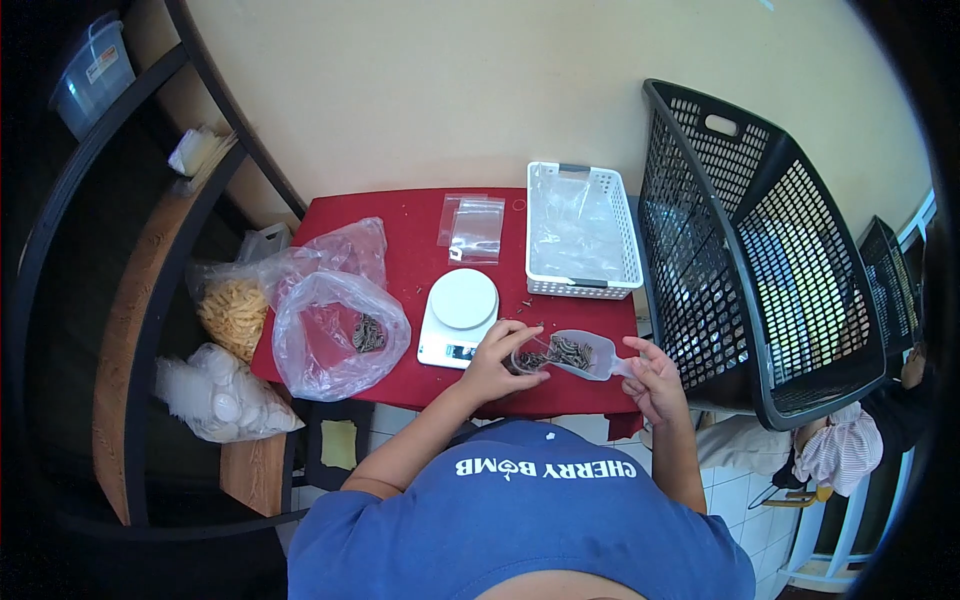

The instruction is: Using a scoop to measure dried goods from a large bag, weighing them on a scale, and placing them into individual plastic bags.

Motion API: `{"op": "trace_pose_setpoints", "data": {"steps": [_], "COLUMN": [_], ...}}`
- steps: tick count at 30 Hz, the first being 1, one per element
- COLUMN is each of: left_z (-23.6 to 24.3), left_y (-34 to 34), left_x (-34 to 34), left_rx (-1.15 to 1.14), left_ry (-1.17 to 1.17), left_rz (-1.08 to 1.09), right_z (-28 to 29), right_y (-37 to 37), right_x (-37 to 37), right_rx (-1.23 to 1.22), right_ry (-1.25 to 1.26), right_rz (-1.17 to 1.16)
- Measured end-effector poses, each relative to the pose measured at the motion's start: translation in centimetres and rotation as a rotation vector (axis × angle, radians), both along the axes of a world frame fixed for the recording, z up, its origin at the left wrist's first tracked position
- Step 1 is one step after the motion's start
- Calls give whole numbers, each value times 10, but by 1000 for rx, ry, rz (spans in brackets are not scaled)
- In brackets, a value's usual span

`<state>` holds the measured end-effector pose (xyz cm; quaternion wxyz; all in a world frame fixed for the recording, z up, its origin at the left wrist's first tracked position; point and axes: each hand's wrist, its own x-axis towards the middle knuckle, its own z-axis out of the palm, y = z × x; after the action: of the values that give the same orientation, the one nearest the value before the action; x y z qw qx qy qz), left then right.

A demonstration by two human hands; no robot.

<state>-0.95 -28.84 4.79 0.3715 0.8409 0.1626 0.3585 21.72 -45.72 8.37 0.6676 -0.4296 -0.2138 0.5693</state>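
Fingers (520, 335) of left hand (497, 362) hide cup (528, 360); right hand (652, 385) grips scoop (580, 353).

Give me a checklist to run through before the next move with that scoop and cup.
1. Right hand grips the scoop by its handle: ok.
2. Left hand steadies the small clear cup: ok.
3. Scoop mouth meets the cup rim: ok.
4. Scale platform bare: ok.
5. Scale display reading: cannot tell.
6. Red table free of spilled bits: not ok, specks lie near the scale.
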Motion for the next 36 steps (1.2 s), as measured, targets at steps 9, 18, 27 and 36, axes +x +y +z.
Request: {"op": "trace_pose_setpoints", "data": {"steps": [9, 18, 27, 36], "left_z": [-38, -36, 36, 44], "left_y": [-2, 22, 127, 123], "left_x": [-1, -7, -11, -26], "left_rx": [-246, -244, 214, 261], "left_ry": [-452, -337, 175, 364], "left_rz": [115, 70, -53, 25], "right_z": [1, -21, -41, -56], "right_y": [8, 4, 2, 1], "right_x": [5, 7, 2, -1], "right_rx": [120, 8, -8, -33], "right_ry": [55, -1, 45, 35], "right_rz": [-64, -180, -183, -173]}}
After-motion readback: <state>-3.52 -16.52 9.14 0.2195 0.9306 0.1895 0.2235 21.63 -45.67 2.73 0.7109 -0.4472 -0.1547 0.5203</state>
